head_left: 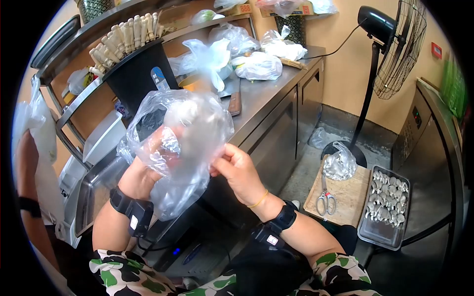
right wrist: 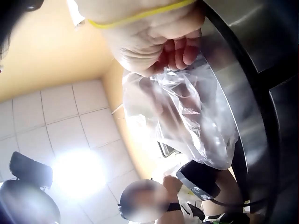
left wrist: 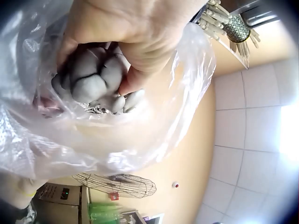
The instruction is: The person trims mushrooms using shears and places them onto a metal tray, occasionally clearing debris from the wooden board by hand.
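Note:
Inside a clear plastic bag (head_left: 182,195), my left hand (head_left: 157,150) grips a cluster of grey oyster mushrooms (left wrist: 91,81). The left wrist view shows its thumb and fingers curled round the caps, with the bag's film hanging about them. In the head view the film blurs the mushrooms. My right hand (head_left: 239,172) pinches the bag's edge on its right side, thumb against curled fingers. From the right wrist view the bag hangs below those fingers (right wrist: 180,51). Both hands are held up in front of the steel counter.
A black bucket of wooden-handled sticks (head_left: 131,74) and several plastic bags (head_left: 259,66) stand on the counter (head_left: 269,106). At lower right are a board (head_left: 313,190) with scissors (head_left: 325,197), a bagged heap (head_left: 340,164) and a tray (head_left: 382,240) of mushrooms. A fan (head_left: 373,93) stands behind. Another person's arm (head_left: 28,172) is at left.

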Motion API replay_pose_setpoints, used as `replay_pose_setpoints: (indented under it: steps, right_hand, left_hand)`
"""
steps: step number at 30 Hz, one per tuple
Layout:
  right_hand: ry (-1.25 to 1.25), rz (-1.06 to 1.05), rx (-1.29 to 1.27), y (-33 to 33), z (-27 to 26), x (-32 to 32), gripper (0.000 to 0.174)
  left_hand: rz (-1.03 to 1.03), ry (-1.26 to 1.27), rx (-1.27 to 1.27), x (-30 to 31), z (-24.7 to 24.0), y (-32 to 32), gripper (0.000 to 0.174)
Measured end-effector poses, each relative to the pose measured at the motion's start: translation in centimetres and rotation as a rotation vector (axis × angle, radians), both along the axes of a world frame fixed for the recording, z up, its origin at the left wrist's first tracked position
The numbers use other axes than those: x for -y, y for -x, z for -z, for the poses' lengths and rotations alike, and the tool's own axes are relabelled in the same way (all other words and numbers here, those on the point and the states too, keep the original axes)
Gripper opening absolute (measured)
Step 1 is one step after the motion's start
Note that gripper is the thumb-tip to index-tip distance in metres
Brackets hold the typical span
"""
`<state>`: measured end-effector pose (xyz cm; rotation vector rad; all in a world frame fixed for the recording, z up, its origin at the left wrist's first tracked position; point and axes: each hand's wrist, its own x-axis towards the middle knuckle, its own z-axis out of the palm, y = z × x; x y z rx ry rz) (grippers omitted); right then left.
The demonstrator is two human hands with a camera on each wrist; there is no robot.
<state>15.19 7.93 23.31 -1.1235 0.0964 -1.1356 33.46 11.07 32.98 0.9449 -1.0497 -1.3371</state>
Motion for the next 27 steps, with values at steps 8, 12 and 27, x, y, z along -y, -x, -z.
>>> replay_pose_setpoints:
  steps: [8,12,27]
  right_hand:
    - [-0.359,0.002,0.388,1.3,-0.2,2.1,0.005]
    - [-0.284,0.023,0.444,1.3,-1.5,2.7,0.005]
    - [-0.232,0.153,0.563,0.8,-3.6,2.9,0.007]
  left_hand:
    - [-0.081,-0.067,-0.026,-2.9,-1.7,0.2,0.032]
    - [-0.023,-0.065,0.017,-3.3,-1.3,-1.8,0.039]
    - [-0.182,0.045,0.165,-9.1,-2.6,-3.7,0.045]
